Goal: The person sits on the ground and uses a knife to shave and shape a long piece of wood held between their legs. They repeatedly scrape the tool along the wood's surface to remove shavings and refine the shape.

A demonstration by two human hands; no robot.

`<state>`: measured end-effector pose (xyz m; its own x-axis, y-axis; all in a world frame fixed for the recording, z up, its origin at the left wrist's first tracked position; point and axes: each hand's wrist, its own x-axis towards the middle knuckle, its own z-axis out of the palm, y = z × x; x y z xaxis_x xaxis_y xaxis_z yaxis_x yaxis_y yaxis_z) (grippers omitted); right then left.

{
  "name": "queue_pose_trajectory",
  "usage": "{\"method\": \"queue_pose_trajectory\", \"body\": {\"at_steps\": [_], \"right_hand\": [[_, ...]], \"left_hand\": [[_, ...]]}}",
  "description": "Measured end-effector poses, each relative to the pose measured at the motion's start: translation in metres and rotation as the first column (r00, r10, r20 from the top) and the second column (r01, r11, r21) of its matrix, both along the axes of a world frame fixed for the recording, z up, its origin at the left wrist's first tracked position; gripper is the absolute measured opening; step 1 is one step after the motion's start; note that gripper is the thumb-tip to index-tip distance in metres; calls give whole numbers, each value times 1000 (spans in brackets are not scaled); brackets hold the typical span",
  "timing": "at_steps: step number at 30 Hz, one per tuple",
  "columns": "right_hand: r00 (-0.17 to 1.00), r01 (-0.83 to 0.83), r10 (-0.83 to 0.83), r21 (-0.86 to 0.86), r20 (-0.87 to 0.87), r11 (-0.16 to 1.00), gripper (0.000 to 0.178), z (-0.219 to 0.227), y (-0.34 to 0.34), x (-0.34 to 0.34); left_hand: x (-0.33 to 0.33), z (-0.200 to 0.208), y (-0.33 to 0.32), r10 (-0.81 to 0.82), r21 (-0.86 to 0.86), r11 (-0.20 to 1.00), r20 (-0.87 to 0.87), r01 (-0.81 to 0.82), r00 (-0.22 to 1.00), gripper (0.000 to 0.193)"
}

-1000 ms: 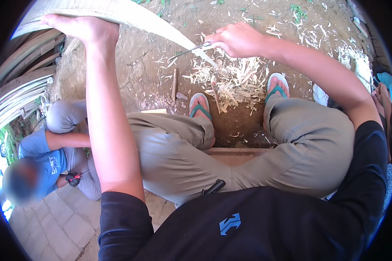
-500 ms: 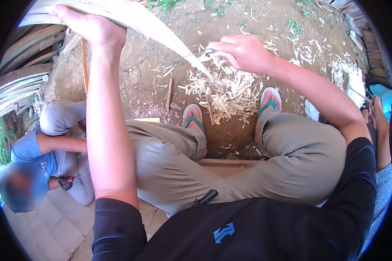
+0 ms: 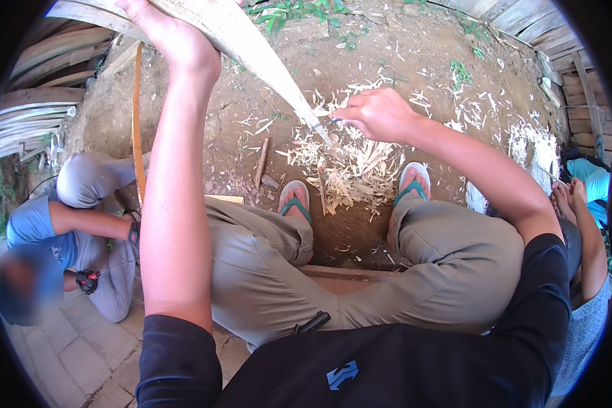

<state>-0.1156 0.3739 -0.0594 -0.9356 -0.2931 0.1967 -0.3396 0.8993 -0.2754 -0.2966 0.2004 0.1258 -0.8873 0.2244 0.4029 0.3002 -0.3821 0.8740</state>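
Note:
A long, pale piece of wood (image 3: 258, 58) slants from the upper left down to a narrow tip over the shavings. Near its upper end my left hand (image 3: 183, 41) is closed around it, palm upward; some fingers are hidden behind the wood. My right hand (image 3: 381, 115) is closed on a small, thin tool, seemingly a knife (image 3: 335, 120), by the wood's lower end. Only a dark bit of the tool shows past the fingers. Below the tip lies a heap of curled wood shavings (image 3: 364, 166), between my sandalled feet.
At left a person (image 3: 44, 224) crouches beside a long orange-brown strip (image 3: 137, 122), a gloved hand on a red-and-black tool. Another person's hands (image 3: 571, 194) show at far right. Stacked boards (image 3: 47, 61) stand upper left. A wood stick (image 3: 262, 162) lies near my left foot.
My right hand has moved down along the wood, closer to its tip. The wood and my left hand have shifted slightly right. The crouching person's second hand now shows near the orange-brown strip.

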Motion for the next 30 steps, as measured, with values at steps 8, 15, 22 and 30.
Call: {"method": "queue_pose_trajectory", "body": {"at_steps": [8, 15, 22, 30], "right_hand": [[981, -3, -32, -177, -191, 984, 21, 10, -1, 0], [989, -59, 39, -139, -144, 988, 18, 4, 9, 2], [915, -104, 25, -175, -404, 979, 21, 28, 14, -6], [980, -79, 79, 8, -182, 997, 18, 32, 15, 4]], "left_hand": [[-18, -9, -6, -174, 106, 979, 9, 173, 985, 76], [-30, -22, -13, -311, 31, 950, -29, 312, 950, 80], [-4, -9, 0, -194, 8, 981, 169, 196, 966, 79], [-34, -25, -24, -401, 171, 913, 202, 371, 894, 84]]}}
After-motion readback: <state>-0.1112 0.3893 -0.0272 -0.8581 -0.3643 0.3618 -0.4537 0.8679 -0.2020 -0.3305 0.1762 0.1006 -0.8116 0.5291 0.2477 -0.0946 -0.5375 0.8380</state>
